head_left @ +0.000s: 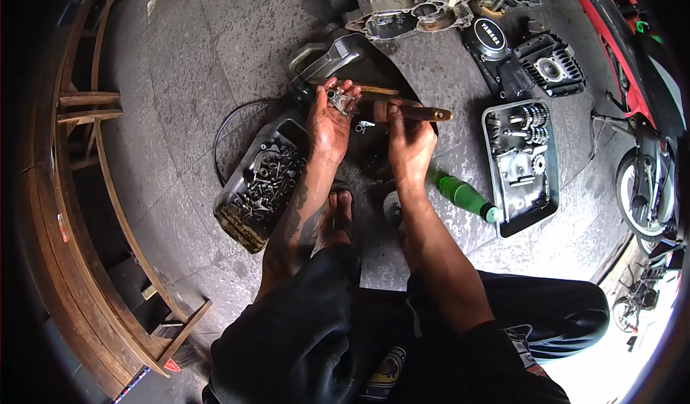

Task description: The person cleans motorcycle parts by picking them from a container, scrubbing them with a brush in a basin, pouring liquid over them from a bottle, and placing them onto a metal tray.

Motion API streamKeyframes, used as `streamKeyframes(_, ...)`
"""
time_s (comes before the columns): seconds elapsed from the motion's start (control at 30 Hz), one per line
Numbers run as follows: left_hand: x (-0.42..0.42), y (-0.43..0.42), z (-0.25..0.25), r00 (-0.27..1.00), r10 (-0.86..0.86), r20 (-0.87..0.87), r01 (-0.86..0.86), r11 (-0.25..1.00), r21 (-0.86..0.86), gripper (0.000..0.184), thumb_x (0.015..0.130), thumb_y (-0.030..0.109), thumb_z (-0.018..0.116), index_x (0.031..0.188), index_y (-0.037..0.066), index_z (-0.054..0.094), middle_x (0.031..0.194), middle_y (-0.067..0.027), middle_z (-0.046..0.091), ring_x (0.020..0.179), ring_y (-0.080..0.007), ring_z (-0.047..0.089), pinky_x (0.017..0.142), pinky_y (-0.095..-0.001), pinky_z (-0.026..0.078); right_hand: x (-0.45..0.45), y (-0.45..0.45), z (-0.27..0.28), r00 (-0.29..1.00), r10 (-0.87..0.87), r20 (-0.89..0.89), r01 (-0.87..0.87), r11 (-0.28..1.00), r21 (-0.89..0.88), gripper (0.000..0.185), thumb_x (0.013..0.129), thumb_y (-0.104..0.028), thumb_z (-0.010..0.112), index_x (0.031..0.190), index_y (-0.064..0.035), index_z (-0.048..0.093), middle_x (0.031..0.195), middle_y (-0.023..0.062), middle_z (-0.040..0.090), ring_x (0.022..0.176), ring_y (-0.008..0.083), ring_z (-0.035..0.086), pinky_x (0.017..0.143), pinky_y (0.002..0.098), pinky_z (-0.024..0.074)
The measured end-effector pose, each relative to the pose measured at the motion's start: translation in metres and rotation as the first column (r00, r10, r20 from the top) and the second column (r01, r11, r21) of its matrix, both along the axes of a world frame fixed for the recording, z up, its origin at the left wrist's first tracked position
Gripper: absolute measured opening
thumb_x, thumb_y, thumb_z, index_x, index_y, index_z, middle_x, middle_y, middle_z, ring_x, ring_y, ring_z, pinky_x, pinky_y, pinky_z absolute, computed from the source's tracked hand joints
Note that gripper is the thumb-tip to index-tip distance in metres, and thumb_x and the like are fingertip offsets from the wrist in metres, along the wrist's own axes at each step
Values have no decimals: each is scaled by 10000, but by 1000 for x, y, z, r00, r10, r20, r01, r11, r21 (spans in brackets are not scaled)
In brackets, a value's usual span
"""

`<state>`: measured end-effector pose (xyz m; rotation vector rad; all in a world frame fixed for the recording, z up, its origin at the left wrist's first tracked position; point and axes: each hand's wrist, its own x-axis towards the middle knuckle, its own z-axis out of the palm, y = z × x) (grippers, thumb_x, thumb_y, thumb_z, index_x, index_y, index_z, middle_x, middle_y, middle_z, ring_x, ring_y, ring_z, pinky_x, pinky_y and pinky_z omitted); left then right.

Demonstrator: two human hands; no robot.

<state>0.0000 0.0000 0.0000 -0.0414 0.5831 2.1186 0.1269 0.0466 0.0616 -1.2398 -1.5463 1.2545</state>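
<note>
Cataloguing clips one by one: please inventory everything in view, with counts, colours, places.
Metal part: 1, silver, in left hand
Brush: 1, brown handle, in right hand
Basin: 1, black, beneath hands
Small pieces: count unclear, silvery, in basin
Left tray: 1, dark, left of basin
Bolts: many, grey, in left tray
Right tray: 1, grey, right of basin
Gears: several, silvery, in right tray
Bottle: 1, green, beside right tray
Engine parts: several, grey, picture top
YAMAHA cover: 1, black, beyond right tray
Finned part: 1, dark, beside cover
Motorcycle: at least 1, red-black, right
Bench: 1, brown, left
Floor: grey, throughout
Left hand: 1, bare, above basin
Right hand: 1, bare, above basin
</note>
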Motion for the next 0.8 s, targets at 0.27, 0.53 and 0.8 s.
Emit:
streamKeyframes(0.27,9,-9,18,932,-128,-339,48,971,-236,381,952,170,479,1287,12,389,976,-112,576,733,-160,555,564,-251,445,17,-2,-10,996,-32,83,37,998,-57,189,868,-155,611,964,7,634,853,172,675,818,260,667,738,347,490)
streamKeyframes(0.53,4,-14,28,909,-248,-336,115,922,-370,334,987,258,396,1293,127,421,752,-20,488,560,-64,448,391,-180,307,15,0,-10,991,0,134,11,997,-80,213,871,-184,608,947,13,638,855,178,674,809,268,667,720,346,485)
streamKeyframes(0.8,5,-16,32,907,-314,-280,252,938,-236,276,972,268,429,1203,119,452,686,-35,506,516,-69,444,389,-200,321,11,10,-49,860,103,500,-180,978,107,151,848,-113,581,953,-21,639,840,228,644,821,407,617,704,448,497)
